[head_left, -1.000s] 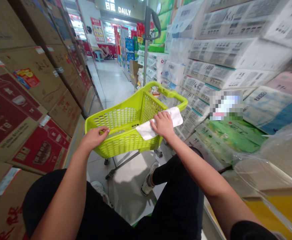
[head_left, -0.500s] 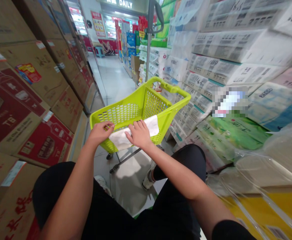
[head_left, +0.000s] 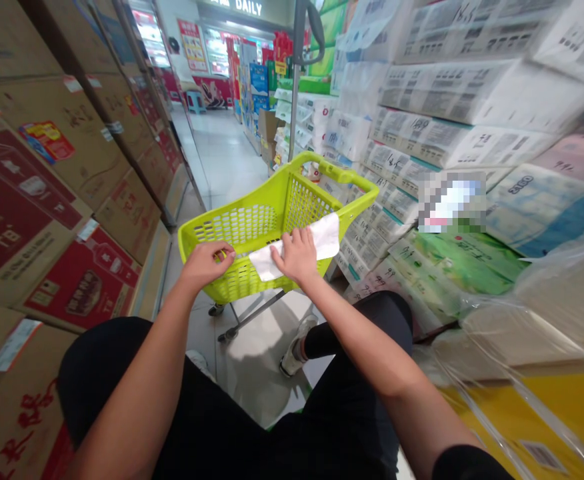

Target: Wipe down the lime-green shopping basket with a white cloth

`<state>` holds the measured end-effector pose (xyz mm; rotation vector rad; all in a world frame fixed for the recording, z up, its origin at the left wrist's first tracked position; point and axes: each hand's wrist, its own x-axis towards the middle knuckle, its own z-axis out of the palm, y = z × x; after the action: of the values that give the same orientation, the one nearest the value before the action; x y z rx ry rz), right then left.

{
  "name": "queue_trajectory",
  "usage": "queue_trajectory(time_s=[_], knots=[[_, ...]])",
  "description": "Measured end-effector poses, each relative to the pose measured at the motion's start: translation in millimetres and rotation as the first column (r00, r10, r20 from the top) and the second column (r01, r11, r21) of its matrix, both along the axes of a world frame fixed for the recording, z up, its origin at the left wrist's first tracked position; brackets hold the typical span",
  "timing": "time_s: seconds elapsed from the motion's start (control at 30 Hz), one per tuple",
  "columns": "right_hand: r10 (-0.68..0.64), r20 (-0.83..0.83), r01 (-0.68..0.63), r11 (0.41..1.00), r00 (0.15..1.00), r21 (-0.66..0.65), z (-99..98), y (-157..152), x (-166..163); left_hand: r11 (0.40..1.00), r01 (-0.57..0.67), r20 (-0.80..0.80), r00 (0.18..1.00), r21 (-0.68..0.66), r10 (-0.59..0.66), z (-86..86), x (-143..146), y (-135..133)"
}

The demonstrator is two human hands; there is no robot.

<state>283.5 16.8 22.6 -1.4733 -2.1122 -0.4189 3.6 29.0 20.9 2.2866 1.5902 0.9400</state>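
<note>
A lime-green plastic shopping cart (head_left: pixel 252 217) with perforated sides stands in front of my knees. At its near left corner, my left hand (head_left: pixel 207 263) is closed, its fingers curled over the rim. A white cloth (head_left: pixel 326 237) drapes along the near top rim and hangs down the outer side. My right hand (head_left: pixel 297 255) lies across this cloth, with its fingers bent over the rim and the thumb towards the left. The hand presses the cloth against the cart, and part of the cloth is hidden beneath it.
Stacked cartons (head_left: pixel 107 267) rise close on my left. Packs of tissue paper (head_left: pixel 422 140) are piled on the right, above plastic-wrapped goods (head_left: pixel 532 333). A metal pole with a grey handle (head_left: pixel 297 40) stands behind the cart. Tiled floor (head_left: pixel 227 160) runs down the aisle.
My right hand and the white cloth have slid right along the cart's rim. My left hand stays at the near left corner, shifted slightly right. The view has turned a little.
</note>
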Motion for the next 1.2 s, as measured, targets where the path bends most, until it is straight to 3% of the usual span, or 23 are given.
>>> queue_trajectory(time_s=[0.13,0.27,0.37,0.43,0.5,0.6,0.67,0.7,0.73,0.8,0.83,0.87,0.93,1.0,1.2], knots=[[0.141,0.011,-0.141,0.99,0.99,-0.027,-8.7,-17.2,-28.4,1.0,0.013,-0.003,1.0,-0.012,-0.013,-1.2,-5.7,-0.3],[0.252,0.053,-0.249,0.967,0.966,-0.052,-4.8,-22.4,-23.6,1.0,-0.015,-0.002,1.0,-0.022,0.015,-3.7,-19.4,-1.0],[0.297,0.015,-0.295,0.951,0.955,-0.089,4.2,-25.8,-17.7,0.994,-0.068,-0.009,0.998,0.082,0.069,-0.4,-18.9,-11.1],[0.328,-0.101,-0.339,0.934,0.939,-0.114,13.8,-27.5,-17.5,0.973,-0.121,-0.019,0.992,0.195,0.127,7.8,-12.6,-21.1],[0.382,-0.308,-0.428,0.899,0.871,-0.097,27.9,-26.8,-18.0,0.955,-0.143,0.004,0.989,0.26,0.147,22.6,-3.4,-30.5],[0.381,-0.697,-0.543,0.839,0.608,-0.015,58.0,-21.5,-13.9,0.974,-0.086,0.21,0.977,0.211,0.041,56.4,12.8,-42.1],[0.242,-0.911,-0.676,0.735,0.334,-0.053,81.5,-19.2,-6.0,0.997,-0.017,0.48,0.877,0.078,-0.023,83.2,24.2,-50.4],[0.126,-0.972,-0.782,0.618,0.2,-0.081,92.9,-19.7,-0.7,0.998,0.06,0.608,0.793,-0.019,-0.036,96.2,29.8,-55.3],[-0.007,-0.996,-0.885,0.459,0.09,-0.083,103.4,-21.4,4.9,0.975,0.177,0.689,0.724,-0.134,-0.037,108.2,35.4,-60.6],[-0.245,-0.969,-0.99,0.143,-0.03,-0.006,119.7,-27.8,15.6,0.889,0.322,0.753,0.657,-0.325,0.038,126.4,46.0,-70.8],[-0.328,-0.943,-0.998,0.04,-0.058,0.048,125.1,-31.6,19.8,0.837,0.379,0.774,0.629,-0.394,0.079,131.8,51.0,-74.8],[-0.387,-0.918,-0.995,-0.013,-0.084,0.097,128.3,-35.2,23.0,0.791,0.423,0.792,0.598,-0.443,0.125,134.6,55.6,-77.6],[-0.461,-0.879,-0.986,-0.041,-0.123,0.159,129.3,-39.9,26.3,0.712,0.495,0.825,0.525,-0.498,0.212,133.1,63.8,-79.5],[-0.509,-0.848,-0.981,-0.032,-0.148,0.19,125.3,-40.0,26.9,0.655,0.56,0.852,0.44,-0.508,0.285,126.1,69.7,-77.9],[-0.626,-0.765,-0.983,0.013,-0.15,0.183,110.0,-28.1,25.3,0.516,0.781,0.895,0.12,-0.353,0.43,114.3,72.7,-73.6]])
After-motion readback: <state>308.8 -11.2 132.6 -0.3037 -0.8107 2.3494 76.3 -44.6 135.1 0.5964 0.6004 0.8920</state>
